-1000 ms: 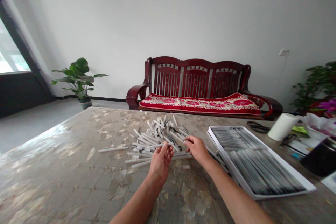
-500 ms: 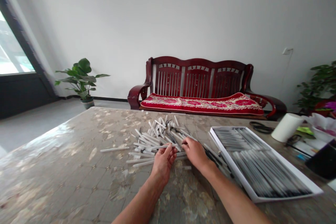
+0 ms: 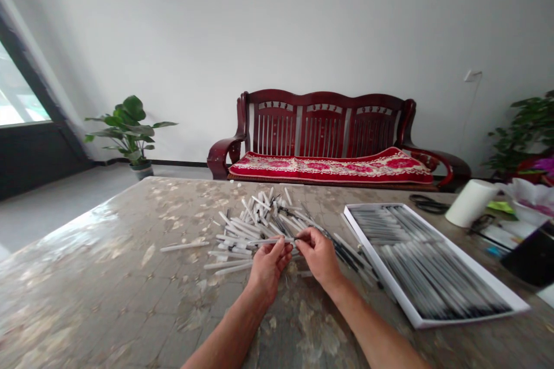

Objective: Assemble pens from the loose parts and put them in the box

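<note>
My left hand (image 3: 269,266) pinches a slim whitish pen (image 3: 265,241) between thumb and fingers, its barrel lying roughly level. At the pen's right end, the closed fingertips of my right hand (image 3: 319,255) grip its dark tip; any small part between them is hidden. Just beyond both hands spreads a loose pile of white pen barrels (image 3: 242,226), with thin dark pieces mixed in. To the right, a shallow white box (image 3: 471,321) holds rows of clear, dark-cored pens (image 3: 433,271).
The patterned tabletop (image 3: 108,300) carries black scissors (image 3: 428,203), a white paper roll (image 3: 471,203) and a black object (image 3: 530,259) at the right. Several dark pens (image 3: 348,256) lie beside the box. A red wooden bench (image 3: 324,127) stands behind the table.
My right hand has moved left and its fingertips have closed on the right end of the pen. The left hand still holds the pen. The view has shifted slightly.
</note>
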A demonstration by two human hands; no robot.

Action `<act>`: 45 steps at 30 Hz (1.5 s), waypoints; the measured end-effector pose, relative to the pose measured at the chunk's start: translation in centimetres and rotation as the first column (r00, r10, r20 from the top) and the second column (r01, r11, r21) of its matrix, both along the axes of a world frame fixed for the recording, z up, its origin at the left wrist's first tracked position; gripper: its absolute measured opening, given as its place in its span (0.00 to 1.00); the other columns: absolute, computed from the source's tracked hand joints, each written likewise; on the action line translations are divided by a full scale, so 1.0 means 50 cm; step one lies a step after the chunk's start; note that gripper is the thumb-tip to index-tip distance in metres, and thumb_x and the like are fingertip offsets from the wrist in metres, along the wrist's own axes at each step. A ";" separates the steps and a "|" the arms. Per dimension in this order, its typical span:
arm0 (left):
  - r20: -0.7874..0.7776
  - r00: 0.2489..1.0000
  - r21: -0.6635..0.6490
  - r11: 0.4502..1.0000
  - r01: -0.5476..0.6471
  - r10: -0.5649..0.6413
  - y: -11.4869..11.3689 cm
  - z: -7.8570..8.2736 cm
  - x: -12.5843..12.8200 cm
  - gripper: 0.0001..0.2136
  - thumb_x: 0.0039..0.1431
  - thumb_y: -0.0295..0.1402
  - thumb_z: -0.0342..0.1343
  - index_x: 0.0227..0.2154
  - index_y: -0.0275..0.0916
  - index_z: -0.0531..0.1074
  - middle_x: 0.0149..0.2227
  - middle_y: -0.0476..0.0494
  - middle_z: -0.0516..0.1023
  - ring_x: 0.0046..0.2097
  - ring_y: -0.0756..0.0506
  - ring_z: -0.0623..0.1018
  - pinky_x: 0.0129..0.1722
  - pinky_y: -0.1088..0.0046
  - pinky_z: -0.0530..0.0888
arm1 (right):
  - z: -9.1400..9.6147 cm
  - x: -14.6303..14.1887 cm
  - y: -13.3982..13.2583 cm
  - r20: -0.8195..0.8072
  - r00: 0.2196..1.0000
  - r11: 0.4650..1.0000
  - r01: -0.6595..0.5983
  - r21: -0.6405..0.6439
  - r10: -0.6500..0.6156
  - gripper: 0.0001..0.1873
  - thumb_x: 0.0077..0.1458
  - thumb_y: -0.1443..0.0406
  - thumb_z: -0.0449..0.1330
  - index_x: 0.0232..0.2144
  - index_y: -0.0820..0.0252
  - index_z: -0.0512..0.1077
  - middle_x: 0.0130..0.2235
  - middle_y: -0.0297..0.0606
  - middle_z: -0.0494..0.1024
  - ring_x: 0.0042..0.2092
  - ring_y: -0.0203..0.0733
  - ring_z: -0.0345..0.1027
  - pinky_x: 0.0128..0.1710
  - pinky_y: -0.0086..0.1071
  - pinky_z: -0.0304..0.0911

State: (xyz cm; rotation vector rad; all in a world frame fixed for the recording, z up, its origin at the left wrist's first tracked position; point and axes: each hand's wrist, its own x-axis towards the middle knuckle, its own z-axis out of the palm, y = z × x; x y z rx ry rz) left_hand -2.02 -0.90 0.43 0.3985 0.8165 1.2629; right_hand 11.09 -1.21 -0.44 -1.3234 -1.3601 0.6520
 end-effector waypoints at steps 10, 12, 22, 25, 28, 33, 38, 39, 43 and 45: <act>-0.044 0.999 0.031 1.000 -0.003 0.005 0.000 -0.010 0.000 0.13 0.41 0.30 0.71 0.29 0.33 0.74 0.25 0.47 0.78 0.27 0.51 0.78 0.24 0.81 0.75 | 0.001 0.003 -0.002 0.034 0.999 0.999 -0.021 0.039 0.020 0.06 0.49 0.64 0.61 0.31 0.57 0.75 0.30 0.35 0.79 0.32 0.41 0.72 0.34 0.30 0.66; -0.049 0.999 0.031 0.999 -0.010 0.012 0.001 -0.012 0.000 0.14 0.40 0.31 0.71 0.29 0.33 0.75 0.25 0.47 0.77 0.26 0.51 0.78 0.24 0.81 0.74 | 0.002 0.004 0.000 0.022 0.999 0.999 -0.031 0.011 0.031 0.05 0.49 0.64 0.60 0.31 0.57 0.75 0.30 0.35 0.79 0.31 0.40 0.72 0.33 0.30 0.66; -0.026 0.999 0.072 0.996 -0.046 0.048 -0.005 -0.015 0.008 0.17 0.31 0.32 0.74 0.26 0.33 0.75 0.22 0.48 0.77 0.25 0.52 0.77 0.21 0.81 0.72 | 0.017 0.002 -0.010 0.373 0.928 0.997 -0.037 0.062 0.011 0.16 0.62 0.60 0.50 0.24 0.56 0.68 0.24 0.35 0.74 0.26 0.39 0.65 0.27 0.31 0.55; -0.027 0.998 0.074 0.996 -0.053 0.055 -0.005 -0.015 0.011 0.17 0.31 0.33 0.74 0.26 0.33 0.75 0.22 0.48 0.77 0.25 0.51 0.77 0.21 0.81 0.72 | 0.014 -0.001 -0.010 0.370 0.929 0.999 0.001 0.039 -0.016 0.19 0.63 0.57 0.48 0.21 0.55 0.65 0.20 0.33 0.69 0.24 0.39 0.63 0.25 0.31 0.52; -0.023 0.998 0.063 0.997 -0.055 0.057 -0.003 -0.016 0.011 0.17 0.31 0.33 0.74 0.26 0.33 0.75 0.23 0.48 0.77 0.25 0.51 0.77 0.21 0.81 0.72 | 0.016 0.000 -0.011 0.317 0.948 0.999 -0.023 0.022 0.015 0.22 0.65 0.56 0.44 0.22 0.55 0.65 0.21 0.33 0.69 0.25 0.39 0.63 0.26 0.31 0.54; -0.046 0.999 0.065 0.998 -0.011 0.014 -0.004 -0.017 0.008 0.18 0.31 0.33 0.74 0.27 0.34 0.76 0.23 0.47 0.78 0.26 0.51 0.78 0.22 0.80 0.73 | 0.017 0.005 -0.015 0.357 0.932 0.994 -0.088 0.067 0.059 0.15 0.63 0.58 0.48 0.28 0.56 0.67 0.28 0.34 0.73 0.31 0.39 0.66 0.31 0.30 0.56; -0.085 0.996 0.074 0.997 -0.007 0.013 -0.006 -0.014 0.007 0.17 0.32 0.34 0.74 0.27 0.33 0.76 0.23 0.48 0.78 0.26 0.50 0.78 0.23 0.80 0.73 | 0.014 0.009 -0.016 0.371 0.928 0.999 -0.012 -0.033 0.023 0.23 0.64 0.55 0.43 0.21 0.56 0.64 0.21 0.33 0.69 0.25 0.38 0.63 0.27 0.31 0.53; -0.085 0.996 0.069 0.998 -0.017 0.023 -0.006 -0.012 0.007 0.17 0.32 0.34 0.74 0.26 0.33 0.76 0.23 0.48 0.78 0.26 0.51 0.77 0.23 0.80 0.73 | 0.015 0.010 -0.017 0.352 0.935 0.999 -0.029 -0.028 0.037 0.23 0.64 0.55 0.43 0.22 0.56 0.65 0.21 0.33 0.70 0.26 0.38 0.64 0.27 0.31 0.53; -0.090 0.996 0.062 0.998 -0.020 0.026 -0.006 -0.009 0.007 0.16 0.34 0.33 0.73 0.26 0.33 0.76 0.23 0.47 0.78 0.26 0.50 0.77 0.23 0.80 0.73 | 0.019 0.010 -0.020 0.322 0.944 0.995 -0.096 0.042 0.077 0.14 0.62 0.57 0.49 0.28 0.56 0.68 0.26 0.33 0.73 0.30 0.38 0.66 0.29 0.29 0.56; -0.102 0.995 0.063 0.998 -0.003 0.009 -0.007 -0.010 0.008 0.16 0.35 0.33 0.73 0.27 0.33 0.76 0.24 0.47 0.78 0.26 0.50 0.78 0.23 0.79 0.73 | 0.018 0.010 -0.019 0.326 0.944 0.997 -0.070 0.023 0.058 0.17 0.62 0.57 0.48 0.24 0.55 0.66 0.23 0.32 0.71 0.27 0.38 0.65 0.28 0.30 0.55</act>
